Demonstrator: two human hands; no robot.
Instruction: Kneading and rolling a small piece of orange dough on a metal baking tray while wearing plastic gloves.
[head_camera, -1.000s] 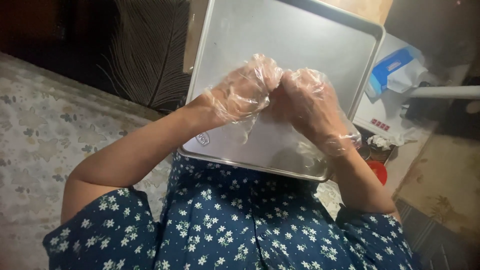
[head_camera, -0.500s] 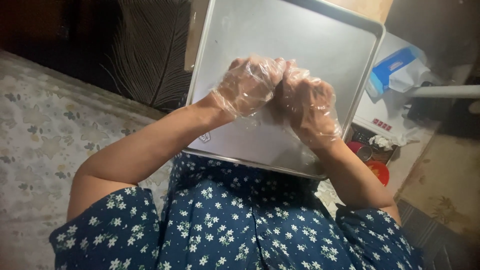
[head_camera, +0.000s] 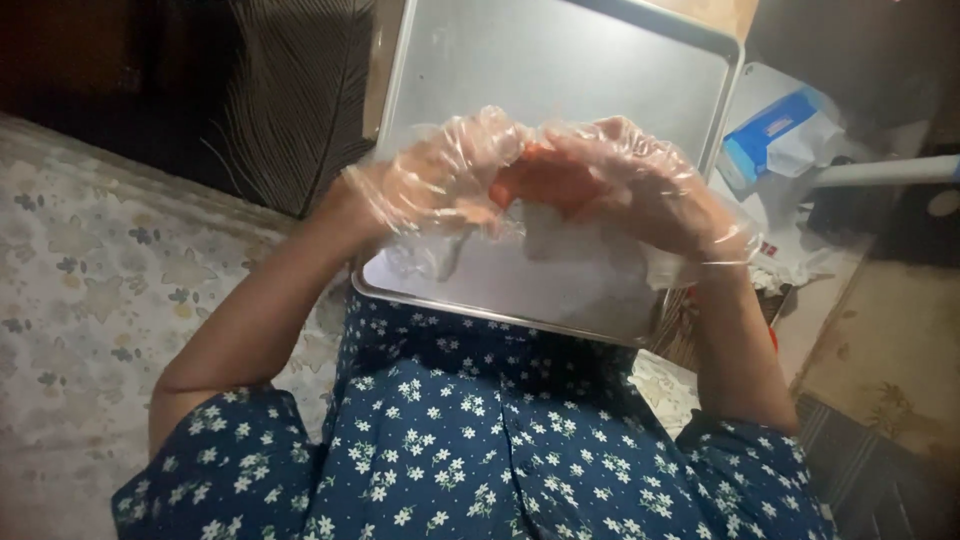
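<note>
Both hands in clear plastic gloves, above metal tray (head_camera: 560, 90) on lap. Left hand (head_camera: 440, 180) and right hand (head_camera: 630, 190) pressed together, fingers curled round orange-red lump (head_camera: 545, 180), mostly hidden. Blue tissue pack (head_camera: 775, 135) just right of tray.

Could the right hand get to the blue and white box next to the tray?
Probably yes. The right hand is over the metal tray, pressed against the left hand. The blue and white box lies just past the tray's right rim, with nothing between.
</note>
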